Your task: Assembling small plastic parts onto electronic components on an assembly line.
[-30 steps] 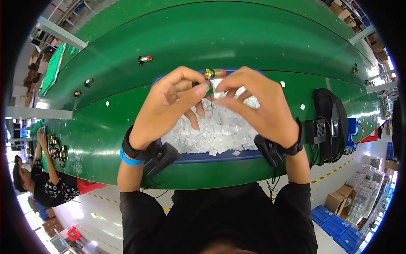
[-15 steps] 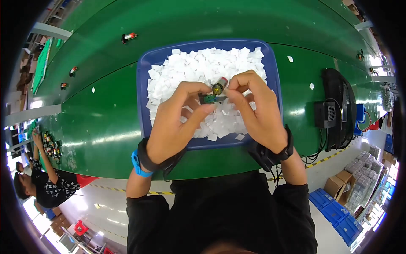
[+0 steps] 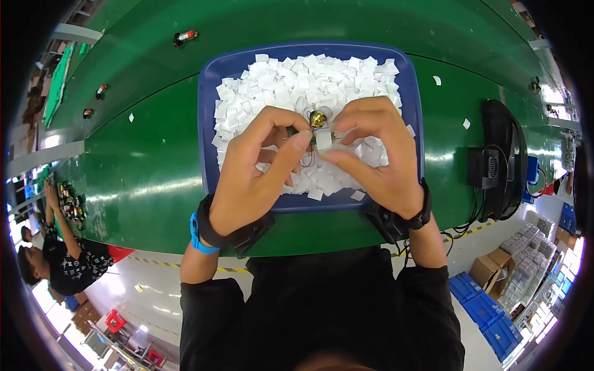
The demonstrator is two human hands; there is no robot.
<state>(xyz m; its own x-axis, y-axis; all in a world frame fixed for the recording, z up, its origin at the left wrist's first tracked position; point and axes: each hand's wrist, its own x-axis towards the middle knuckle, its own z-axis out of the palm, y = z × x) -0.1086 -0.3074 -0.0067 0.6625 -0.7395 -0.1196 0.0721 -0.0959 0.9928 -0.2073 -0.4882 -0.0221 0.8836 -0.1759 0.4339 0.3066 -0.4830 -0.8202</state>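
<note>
Over the blue tray (image 3: 206,136), my left hand (image 3: 255,167) is closed on a small motor with a brass-coloured end (image 3: 318,118) and a circuit board, the board mostly hidden by fingers. Thin wires hang below it. A small white square piece (image 3: 323,140) covers the board's front, between my two thumbs. My right hand (image 3: 382,164) is closed at the right side, its thumb and fingertips at the white square's edge. Beneath both hands, a heap of similar white squares (image 3: 309,80) fills the tray.
Loose motor units (image 3: 185,38) lie on the green table (image 3: 148,204), with several more near a person (image 3: 68,266) at far left. To the right are a black mesh object (image 3: 504,161), a black box (image 3: 482,167) and cables. Stray white pieces (image 3: 466,123) lie nearby.
A white square now sits over the circuit board, where the bare board showed before. The motor has turned, and my right fingers have come down around the piece. The view has shifted slightly.
</note>
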